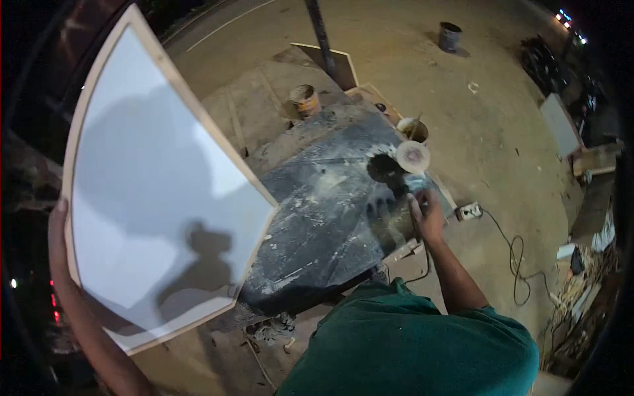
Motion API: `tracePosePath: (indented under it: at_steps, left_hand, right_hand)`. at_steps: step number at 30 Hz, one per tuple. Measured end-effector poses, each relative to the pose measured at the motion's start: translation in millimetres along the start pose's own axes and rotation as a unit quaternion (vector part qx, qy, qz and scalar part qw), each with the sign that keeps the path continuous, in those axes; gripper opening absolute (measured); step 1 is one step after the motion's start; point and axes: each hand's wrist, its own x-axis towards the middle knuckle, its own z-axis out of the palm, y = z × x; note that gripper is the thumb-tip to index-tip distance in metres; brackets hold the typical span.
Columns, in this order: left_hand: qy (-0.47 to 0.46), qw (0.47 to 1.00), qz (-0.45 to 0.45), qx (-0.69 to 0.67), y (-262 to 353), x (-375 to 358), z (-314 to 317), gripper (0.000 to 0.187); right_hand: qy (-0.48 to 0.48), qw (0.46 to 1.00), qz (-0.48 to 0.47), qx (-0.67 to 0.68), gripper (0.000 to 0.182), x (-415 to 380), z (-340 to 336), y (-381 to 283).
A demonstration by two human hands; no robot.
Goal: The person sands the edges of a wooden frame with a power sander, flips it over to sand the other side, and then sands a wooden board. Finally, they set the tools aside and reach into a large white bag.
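My left hand grips the left edge of a white panel with a light wooden frame, held up on its side. Shadows fall across its white face. My right hand is over the right end of a dark, stained worktable, its fingers curled together. A small pale bluish patch shows just beyond its fingertips; I cannot make out whether the hand holds it. Close by are a round whitish lid and an open tub with a stick in it.
A paint-stained can stands at the table's far side, near a dark post. A socket box with a trailing cable lies right. A dark bucket stands farther off; scrap wood is piled at right.
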Motion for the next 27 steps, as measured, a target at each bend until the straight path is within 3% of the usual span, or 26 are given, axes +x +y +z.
tracePosePath:
  at_steps: [1,3,4,6,8,9,11,12,13,15,16,18,19,24,27]
  left_hand:
    - [0.023,0.999,-0.042,0.023,7,-4,4,0.060]
    - [0.038,0.995,-0.075,0.046,11,-8,11,0.062]
    - [0.077,0.994,-0.036,0.073,6,-5,11,0.063]
    - [0.111,0.989,0.010,0.098,-2,7,-2,0.064]
    - [-0.090,0.988,0.013,0.124,-5,22,-20,0.065]
    - [-0.092,0.988,0.016,0.126,7,15,-8,0.065]
    - [0.058,0.989,-0.007,0.137,25,-12,21,0.065]
    - [0.054,0.984,0.014,0.167,8,-3,15,0.066]
    - [0.120,0.974,-0.039,0.186,37,-28,40,0.070]
    - [0.074,0.956,0.009,0.284,31,-26,35,0.073]
    - [0.074,0.967,-0.002,0.243,45,-32,43,0.073]
    - [0.143,0.932,-0.003,0.333,58,-45,59,0.072]
    - [0.141,0.939,0.016,0.314,58,-45,59,0.074]
    - [0.150,0.948,0.036,0.278,60,-47,59,0.074]
    - [0.138,0.955,-0.016,0.264,58,-41,55,0.073]
  right_hand:
    - [0.006,1.000,0.012,-0.003,0.036,1,-3,11]
    - [0.071,0.974,-0.080,-0.198,0.061,2,3,35]
    - [-0.066,0.972,0.023,-0.226,0.083,3,8,45]
    - [-0.076,0.975,0.048,-0.203,0.089,4,23,63]
    - [-0.072,0.977,0.042,-0.195,0.098,8,32,73]
    - [-0.072,0.977,0.044,-0.194,0.098,10,29,71]
    - [-0.093,0.972,0.080,-0.200,0.084,14,23,61]
    - [-0.103,0.973,0.073,-0.194,0.084,16,24,62]
    - [-0.111,0.974,0.073,-0.182,0.084,17,24,69]
    - [-0.101,0.980,0.022,-0.172,0.090,15,32,87]
    - [-0.075,0.981,-0.023,-0.175,0.097,13,39,97]
    - [-0.100,0.979,0.002,-0.177,0.097,15,32,82]
    - [-0.117,0.974,0.041,-0.190,0.098,16,26,75]
    - [-0.083,0.980,0.004,-0.181,0.094,15,32,86]
    - [-0.067,0.984,-0.019,-0.163,0.091,15,35,96]
